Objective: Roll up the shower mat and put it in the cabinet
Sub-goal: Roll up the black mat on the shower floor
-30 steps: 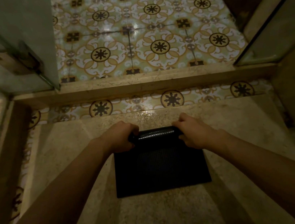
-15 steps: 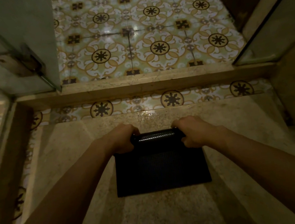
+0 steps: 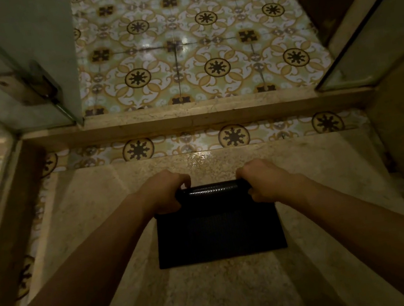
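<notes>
A black textured shower mat [image 3: 219,230] lies on the beige stone shower floor, its far edge curled into a tight glossy roll [image 3: 211,190]. My left hand [image 3: 165,194] grips the roll's left end and my right hand [image 3: 264,181] grips its right end. Both hands have their fingers curled over the top of the roll. The near part of the mat is still flat on the floor. No cabinet is in view.
A raised stone threshold [image 3: 191,120] crosses the view beyond the mat, with patterned yellow tiles [image 3: 194,50] past it. A glass door with a metal hinge [image 3: 30,86] stands at the left, a glass panel [image 3: 373,32] at the right.
The roll has come a little toward me, and the flat part of the mat is slightly shorter. Both hands stayed on the roll's ends.
</notes>
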### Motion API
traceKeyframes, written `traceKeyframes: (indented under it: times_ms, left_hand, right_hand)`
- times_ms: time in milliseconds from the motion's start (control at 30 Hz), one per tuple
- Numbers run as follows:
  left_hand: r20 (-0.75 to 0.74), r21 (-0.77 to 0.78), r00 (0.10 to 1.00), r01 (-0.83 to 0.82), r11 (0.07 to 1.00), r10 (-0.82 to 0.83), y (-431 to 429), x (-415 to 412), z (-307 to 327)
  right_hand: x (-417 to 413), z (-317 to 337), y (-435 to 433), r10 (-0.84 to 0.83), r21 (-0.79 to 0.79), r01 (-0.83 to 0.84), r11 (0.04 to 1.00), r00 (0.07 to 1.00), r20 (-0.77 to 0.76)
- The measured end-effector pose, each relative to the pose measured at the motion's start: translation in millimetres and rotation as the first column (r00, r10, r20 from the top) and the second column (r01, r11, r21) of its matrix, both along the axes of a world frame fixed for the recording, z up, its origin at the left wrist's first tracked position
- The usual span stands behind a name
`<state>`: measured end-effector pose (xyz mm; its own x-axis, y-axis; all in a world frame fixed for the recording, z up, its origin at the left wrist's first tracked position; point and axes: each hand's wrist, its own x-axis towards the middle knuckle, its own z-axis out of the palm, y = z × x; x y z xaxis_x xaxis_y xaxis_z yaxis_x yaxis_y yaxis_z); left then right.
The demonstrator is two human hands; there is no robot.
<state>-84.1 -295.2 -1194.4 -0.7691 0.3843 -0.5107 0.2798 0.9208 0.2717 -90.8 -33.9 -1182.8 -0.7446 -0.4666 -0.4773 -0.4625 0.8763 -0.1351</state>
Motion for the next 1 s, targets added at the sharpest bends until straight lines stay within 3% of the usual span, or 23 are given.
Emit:
traceKeyframes:
  times_ms: [167,333,533,733,1000]
  left_hand:
    - [-0.182,-0.113,0.971,0.134,0.985,-0.153,1,21,-1]
    - [-0.041,-0.121,0.989,0.138,0.983,-0.144,-3,16,11]
    - [-0.165,-0.111,0.962,0.201,0.973,-0.218,0,33,12]
    - [-0.031,-0.123,0.986,0.156,0.98,-0.161,-6,29,15]
    - [-0.028,-0.031,0.989,0.147,0.989,-0.148,-7,43,9]
  right_hand:
    - [13,-3,5,0.046,0.007,-0.046,0.999,0.998,-0.046]
    - [21,1,8,0.025,-0.023,-0.026,0.999,1.0,-0.018]
    - [41,-2,14,-0.067,-0.125,0.065,0.99,0.998,-0.011]
    - [43,0,16,-0.025,-0.129,0.027,0.991,1.0,0.017]
    - [55,2,21,-0.009,-0.135,0.013,0.991,1.0,0.027]
